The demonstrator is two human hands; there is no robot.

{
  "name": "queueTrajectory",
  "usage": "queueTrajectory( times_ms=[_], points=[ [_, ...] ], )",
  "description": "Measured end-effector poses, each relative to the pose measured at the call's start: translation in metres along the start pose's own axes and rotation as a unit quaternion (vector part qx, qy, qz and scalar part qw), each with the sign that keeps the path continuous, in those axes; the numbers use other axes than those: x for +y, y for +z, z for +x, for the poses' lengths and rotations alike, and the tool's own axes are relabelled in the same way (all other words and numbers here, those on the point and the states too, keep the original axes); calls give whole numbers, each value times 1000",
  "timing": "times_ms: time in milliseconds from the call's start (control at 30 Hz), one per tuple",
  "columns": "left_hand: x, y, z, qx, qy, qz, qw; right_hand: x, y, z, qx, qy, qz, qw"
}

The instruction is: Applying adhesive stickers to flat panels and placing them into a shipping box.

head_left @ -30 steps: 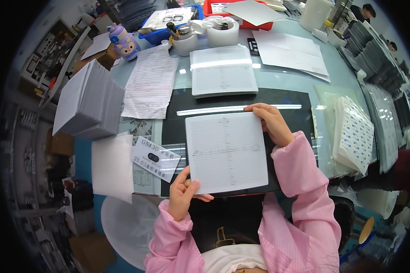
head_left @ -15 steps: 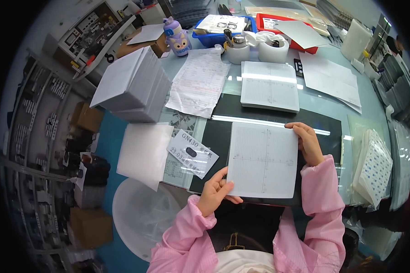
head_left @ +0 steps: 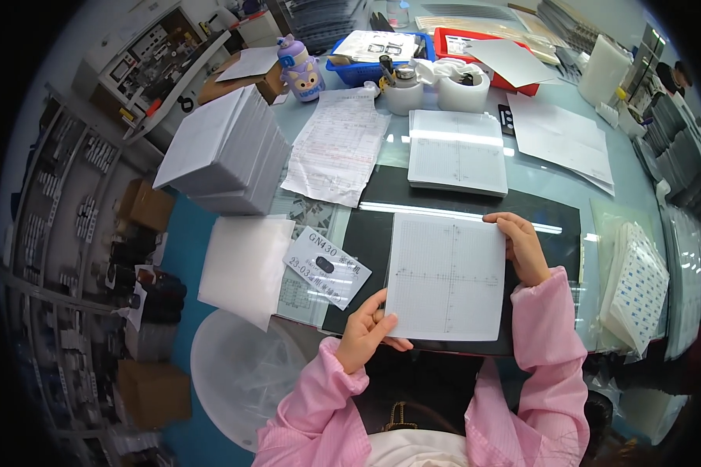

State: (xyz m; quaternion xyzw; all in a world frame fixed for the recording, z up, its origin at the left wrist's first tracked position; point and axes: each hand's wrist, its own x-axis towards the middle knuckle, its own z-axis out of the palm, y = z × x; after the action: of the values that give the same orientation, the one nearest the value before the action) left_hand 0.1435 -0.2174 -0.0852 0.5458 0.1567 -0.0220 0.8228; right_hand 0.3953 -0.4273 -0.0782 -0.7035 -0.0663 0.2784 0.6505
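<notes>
A white sheet printed with a fine grid and crossed axes [head_left: 446,276] is held over the black mat [head_left: 366,241] at the table's front. My left hand [head_left: 368,331] grips its lower left corner, thumb on top and fingers beneath. At the upper right corner, my right hand [head_left: 522,247] is closed on the edge. Beyond it lies a stack of similar grid sheets [head_left: 457,156]. Left of the held sheet rests a grey card with handwriting and a dark oval [head_left: 329,267], beside a pile of translucent white sheets [head_left: 245,261].
A tall stack of white sheets [head_left: 218,148] stands at the left, next to a crumpled written paper [head_left: 335,148]. Behind are a purple bottle [head_left: 302,74], a blue basket [head_left: 358,74] and a red tray [head_left: 522,87]. A translucent bin [head_left: 241,373] sits below the table's left edge.
The view has shifted slightly. Both hands keep their hold on the grid sheet, which tilts a little differently.
</notes>
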Motion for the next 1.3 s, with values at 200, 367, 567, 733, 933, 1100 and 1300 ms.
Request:
queueTrajectory(
  times_ms=[200,367,567,733,933,1100,1300],
  points=[
    [-1,2,3,-10,-7,1,1000,-3,-1,-1,18,4,-7,1000],
    [-1,-1,5,7,10,6,1000,-2,-7,7,-35,22,65,997],
    [0,1,7,-4,7,16,1000,-6,-11,2,-30,41,118,992],
    [-1,2,6,-1,0,16,1000,-9,-11,-1,-27,54,120,991],
    [-2,2,7,5,3,7,1000,-1,-17,5,-51,43,97,993],
    [-2,2,6,19,7,6,1000,-2,-14,5,-44,52,101,993],
    [-2,7,8,36,14,-9,999,-3,-15,4,-41,46,79,995]
  ],
)
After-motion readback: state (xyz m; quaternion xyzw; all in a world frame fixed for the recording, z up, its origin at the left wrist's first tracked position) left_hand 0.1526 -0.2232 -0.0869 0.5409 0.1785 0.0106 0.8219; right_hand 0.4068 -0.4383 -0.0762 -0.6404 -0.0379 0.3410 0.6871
